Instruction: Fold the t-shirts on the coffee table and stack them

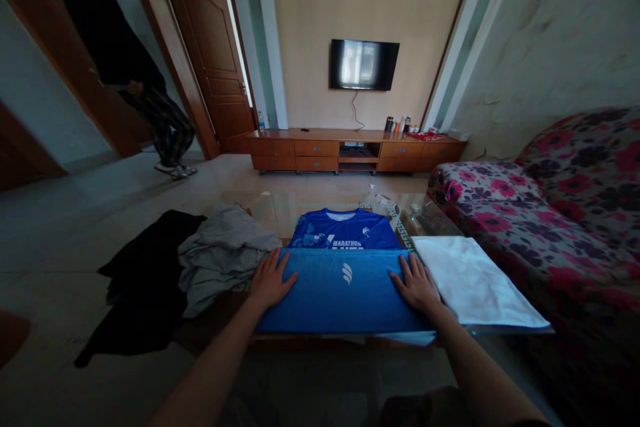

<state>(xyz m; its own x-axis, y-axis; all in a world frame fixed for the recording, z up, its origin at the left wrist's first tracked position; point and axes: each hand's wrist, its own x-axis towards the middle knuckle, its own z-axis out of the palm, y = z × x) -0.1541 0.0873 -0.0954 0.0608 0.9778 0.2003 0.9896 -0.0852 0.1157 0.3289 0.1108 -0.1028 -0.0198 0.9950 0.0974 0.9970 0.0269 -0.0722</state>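
A blue T-shirt (345, 230) lies on the table in front of me, its lower part folded up over the front so that a plain lighter-blue panel (320, 300) with a small white logo faces me. The collar and part of the white lettering show above the fold. My left hand (273, 278) rests flat on the panel's left edge, fingers spread. On its right edge lies my right hand (416, 282), also flat with the fingers apart. Neither hand grips the cloth.
Left of the shirt are a crumpled grey garment (225, 253) and a black garment (145, 280). A folded white cloth (475, 280) lies to the right on the glass-topped table (270, 210). Beyond are a floral sofa (565, 213), a TV cabinet (315, 157) and a standing person (120, 47).
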